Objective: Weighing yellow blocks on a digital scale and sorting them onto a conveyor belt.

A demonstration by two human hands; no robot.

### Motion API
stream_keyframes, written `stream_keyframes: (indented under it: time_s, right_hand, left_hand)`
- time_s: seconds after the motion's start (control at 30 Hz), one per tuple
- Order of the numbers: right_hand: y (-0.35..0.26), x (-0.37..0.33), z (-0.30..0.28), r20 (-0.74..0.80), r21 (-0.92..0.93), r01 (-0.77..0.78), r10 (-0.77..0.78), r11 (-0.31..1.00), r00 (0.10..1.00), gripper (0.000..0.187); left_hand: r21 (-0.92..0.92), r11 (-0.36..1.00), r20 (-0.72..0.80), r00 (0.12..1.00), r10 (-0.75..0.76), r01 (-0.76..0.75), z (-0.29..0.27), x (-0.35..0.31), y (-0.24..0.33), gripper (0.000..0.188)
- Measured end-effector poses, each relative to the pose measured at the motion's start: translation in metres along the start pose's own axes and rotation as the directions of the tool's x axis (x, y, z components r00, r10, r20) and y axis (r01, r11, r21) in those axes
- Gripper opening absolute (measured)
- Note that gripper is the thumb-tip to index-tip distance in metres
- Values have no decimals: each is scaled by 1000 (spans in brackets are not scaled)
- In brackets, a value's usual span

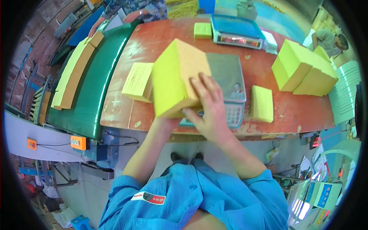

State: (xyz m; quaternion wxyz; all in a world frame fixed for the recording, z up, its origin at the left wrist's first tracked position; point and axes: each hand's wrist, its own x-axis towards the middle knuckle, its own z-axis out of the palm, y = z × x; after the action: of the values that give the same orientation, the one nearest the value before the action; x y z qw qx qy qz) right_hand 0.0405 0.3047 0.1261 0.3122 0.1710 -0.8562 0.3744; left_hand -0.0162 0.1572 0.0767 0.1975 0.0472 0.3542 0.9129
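Note:
A thick stack of yellow paper [168, 80] is held tilted above the table, partly in front of a digital scale [228, 78]. My right hand [209, 101] grips its right side, fingers on the side face and thumb near the lower edge. From below, my left hand [168, 123] supports the stack; its fingers are hidden behind the paper. Just left of the held stack lies a smaller paper stack [138, 80] with dark marks on top. Another small yellow stack [262, 103] lies right of the scale.
The red worn table [119, 103] borders a green conveyor belt [86, 103] carrying a long row of paper [73, 73]. Large yellow stacks [303, 71] stand at the right. A second scale [237, 32] is at the back. Another person's hand [131, 16] shows beyond the belt.

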Motion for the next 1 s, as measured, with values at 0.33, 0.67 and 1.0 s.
stream_keyframes:
  time_s: [0.33,0.67,1.0]
  right_hand:
    - [44,56,-16,33,-215,-58,67,975,997,57]
    - [49,44,34,124,-485,83,-26,870,992,64]
    - [25,51,50,128,-627,56,32,777,991,60]
  left_hand:
    - [103,941,32,945,-326,321,11,59,-2,44]
    - [-439,843,-83,920,-382,310,-38,-19,-3,57]
    - [761,-609,227,787,574,224,-124,48,129,83]
